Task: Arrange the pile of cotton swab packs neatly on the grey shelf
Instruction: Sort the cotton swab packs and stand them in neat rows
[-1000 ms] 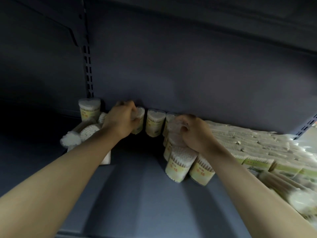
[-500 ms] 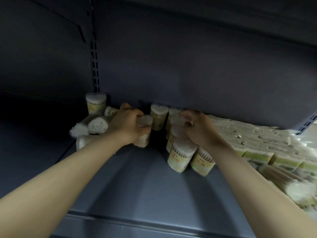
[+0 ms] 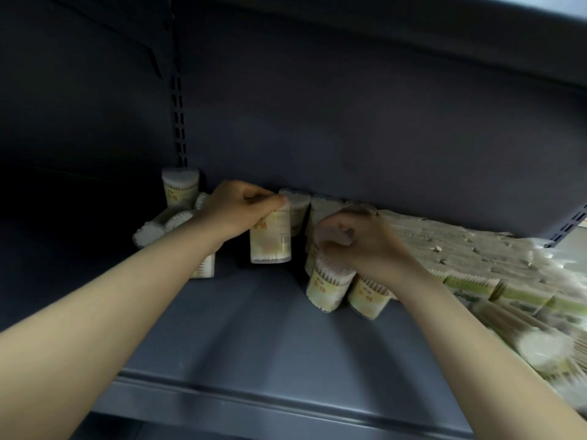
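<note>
Shelf: a smooth grey metal shelf board [image 3: 254, 338] is seen from above, with a raised lip along its front edge and a flat grey back panel behind it.
Open room: a broad bare stretch of board lies between the two forearms and runs forward to the front lip; the far left of the board is lost in shadow.
Left hand: the left hand [image 3: 236, 211] is curled round the top of an upright clear plastic cylinder of cotton swabs with a pale yellow label [image 3: 270, 238], which is gripped at its upper rim.
Held pack position: the cylinder is placed just in front of the back row, near the back panel, with a dark gap to its right.
Back row: more round swab cylinders with white fluffy tops [image 3: 295, 211] are lined against the back panel.
Left corner: one tall cylinder [image 3: 180, 187] stands upright beside the slotted upright post [image 3: 178, 106]; several toppled cylinders [image 3: 158, 227] lie on their sides just in front of it.
Right hand: the right hand [image 3: 362, 246] is clenched over the tops of a cluster of upright cylinders [image 3: 328, 285]; it appears to be gripping one, though motion blur leaves this uncertain.
Right side: flat crinkled cellophane packs of wooden-stemmed swabs [image 3: 476, 265] are piled up to the right edge, some with green label bands.
</note>
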Demonstrator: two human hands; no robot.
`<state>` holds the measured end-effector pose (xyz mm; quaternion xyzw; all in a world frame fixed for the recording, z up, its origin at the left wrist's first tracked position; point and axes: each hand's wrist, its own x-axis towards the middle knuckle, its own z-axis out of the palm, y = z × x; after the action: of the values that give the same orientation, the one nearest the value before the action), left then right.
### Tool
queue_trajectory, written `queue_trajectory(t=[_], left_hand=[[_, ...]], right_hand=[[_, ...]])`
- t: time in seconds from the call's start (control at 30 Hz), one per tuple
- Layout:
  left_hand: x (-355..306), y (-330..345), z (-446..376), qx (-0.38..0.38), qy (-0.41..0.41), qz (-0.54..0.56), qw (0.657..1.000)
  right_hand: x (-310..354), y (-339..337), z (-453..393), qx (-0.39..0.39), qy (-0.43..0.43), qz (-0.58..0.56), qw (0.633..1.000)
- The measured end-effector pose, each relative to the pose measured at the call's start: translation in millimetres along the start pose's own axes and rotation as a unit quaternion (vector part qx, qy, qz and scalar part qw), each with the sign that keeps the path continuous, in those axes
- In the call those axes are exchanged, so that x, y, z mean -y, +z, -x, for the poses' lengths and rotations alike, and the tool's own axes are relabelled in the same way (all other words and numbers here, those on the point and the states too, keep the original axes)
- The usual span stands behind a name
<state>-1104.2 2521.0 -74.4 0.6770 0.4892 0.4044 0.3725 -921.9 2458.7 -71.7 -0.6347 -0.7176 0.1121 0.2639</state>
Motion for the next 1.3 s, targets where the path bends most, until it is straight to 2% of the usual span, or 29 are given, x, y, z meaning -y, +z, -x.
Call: queue_trajectory(t=[0.2, 0.53, 0.73, 1.07, 1.3], left_hand=[[-16, 1, 3, -0.003, 0.001, 0.052, 0.999], [-23, 8, 5, 0.003, -0.005, 0.089, 0.996], [-20, 6, -1, 0.035, -0.053, 0.133, 0.989], [-15, 4, -1, 0.043, -0.040, 0.108, 0.992], [-8, 0, -4, 0.005, -0.012, 0.085, 0.996]], right_hand=[[5, -1, 5, 0.045, -0.049, 0.042, 0.997], [7, 2, 4, 0.024, -0.056, 0.040, 0.997], [7, 2, 2, 0.041, -0.075, 0.049, 0.995], [4, 10, -3, 0.029, -0.098, 0.054, 0.993], [4, 3, -4, 0.045, -0.084, 0.052, 0.994]])
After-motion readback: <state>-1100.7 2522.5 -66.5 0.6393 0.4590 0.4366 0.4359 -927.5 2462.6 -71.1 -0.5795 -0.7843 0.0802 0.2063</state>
